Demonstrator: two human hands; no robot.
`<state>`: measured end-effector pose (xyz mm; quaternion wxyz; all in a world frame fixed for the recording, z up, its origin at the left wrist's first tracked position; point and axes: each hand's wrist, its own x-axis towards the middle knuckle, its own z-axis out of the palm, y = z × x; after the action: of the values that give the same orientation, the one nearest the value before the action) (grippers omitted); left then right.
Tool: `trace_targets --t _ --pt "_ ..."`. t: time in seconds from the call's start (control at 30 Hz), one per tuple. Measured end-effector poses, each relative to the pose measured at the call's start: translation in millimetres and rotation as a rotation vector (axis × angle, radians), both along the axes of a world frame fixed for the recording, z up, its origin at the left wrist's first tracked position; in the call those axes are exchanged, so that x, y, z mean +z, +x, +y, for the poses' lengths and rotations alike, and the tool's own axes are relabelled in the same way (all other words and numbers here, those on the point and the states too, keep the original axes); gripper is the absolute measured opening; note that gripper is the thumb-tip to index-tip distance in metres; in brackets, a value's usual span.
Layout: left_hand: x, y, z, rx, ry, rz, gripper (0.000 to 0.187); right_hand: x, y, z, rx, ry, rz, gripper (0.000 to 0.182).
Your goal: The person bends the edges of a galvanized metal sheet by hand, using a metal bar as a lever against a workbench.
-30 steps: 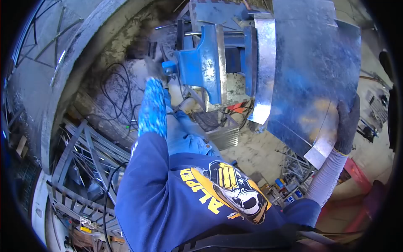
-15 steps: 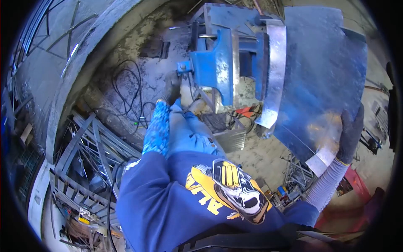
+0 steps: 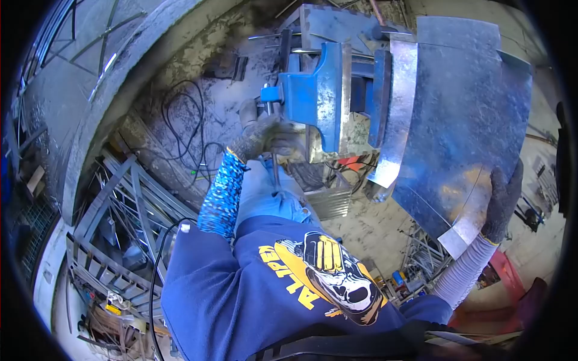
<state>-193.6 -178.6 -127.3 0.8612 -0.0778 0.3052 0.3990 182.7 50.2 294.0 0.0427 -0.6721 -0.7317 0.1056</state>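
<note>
A blue bench vise stands in front of me with a gap between its jaws. My left hand, in a dark work glove, is at the vise's handle bar. Its fingers are slightly blurred but appear curled around the bar, which shows above and below the glove. To the right of the vise is a large bent piece of sheet metal, with a bright flange beside the jaw. My right hand, also gloved, grips its lower right edge; part of the fingers is hidden behind the sheet.
A black cable lies coiled on the dusty floor. At the left are a metal frame and a pile of metal bars. Something red stands at the lower right. A concrete ledge curves along the left.
My left hand has moved right and slightly down onto the handle bar, which has turned and now points downward. My right hand keeps its hold on the sheet. The view has shifted slightly.
</note>
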Motion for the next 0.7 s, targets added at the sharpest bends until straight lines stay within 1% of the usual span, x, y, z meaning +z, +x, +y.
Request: trace_targets --t 0.03,0.1,0.17,0.2,0.23,0.27,0.3,0.33,0.4,0.43,0.47,0.5,0.53,0.57,0.6,0.63,0.67,0.7 --pt "-84 8 13 -0.004 0.005 0.002 0.07 0 2 1 -0.016 -0.034 -0.02 0.053" --pt "-216 18 -29 0.338 -0.081 -0.049 0.078 0 1 -1 -0.017 -0.03 -0.011 0.053" --pt "-184 -4 50 0.6 -0.2 0.008 0.093 1 -3 -2 -0.01 -0.028 -0.022 0.053" --pt "-160 -30 106 0.603 -0.199 -0.009 0.093 -1 -5 -3 0.03 0.052 -0.057 0.052" --pt "-134 -50 142 0.64 -0.061 0.0 0.099 -2 -9 -2 0.076 0.123 -0.091 0.052" --pt "-99 -68 164 0.674 0.068 0.018 0.106 -2 -11 -2 0.086 0.109 -0.1 0.052" --pt "-35 -68 163 0.704 0.199 0.043 0.112 0 -12 -4 0.067 0.094 -0.134 0.054" --pt "-17 -74 156 0.712 0.198 0.049 0.112 1 -14 -3 0.05 0.091 -0.159 0.055" --pt "27 -77 114 0.305 0.822 -0.078 0.114 0 -14 -2 0.063 0.082 -0.121 0.054" --pt "32 -63 84 0.15 0.787 0.049 0.102 -1 -13 -3 0.073 0.074 -0.087 0.053" --pt "42 -34 51 0.264 0.626 -0.031 0.091 -1 -13 -2 0.067 0.081 -0.075 0.053" --pt "44 -15 24 0.133 0.377 0.12 0.082 -2 -13 -1 0.046 0.061 -0.032 0.052" --pt "24 4 1 0.003 0.118 0.264 0.074 -2 -12 -2 0.022 0.032 0.004 0.051" --pt "-58 20 -17 -0.004 0.12 0.267 0.074 -2 -10 -2 0.016 0.033 0.007 0.051" --pt "-150 18 -17 0.006 0.168 0.445 0.071 -2 -7 0 0.019 0.042 -0.009 0.049" --pt "-226 24 -21 0.015 0.223 0.622 0.068 -3 -6 0 0.019 0.057 -0.025 0.047" --pt "-175 15 21 0.015 0.238 0.62 0.068 -3 -9 0 0.014 0.07 -0.027 0.047" --pt "-119 1 76 0.592 -0.181 0.111 0.066 -1 -12 -1 0.005 0.063 -0.031 0.046"
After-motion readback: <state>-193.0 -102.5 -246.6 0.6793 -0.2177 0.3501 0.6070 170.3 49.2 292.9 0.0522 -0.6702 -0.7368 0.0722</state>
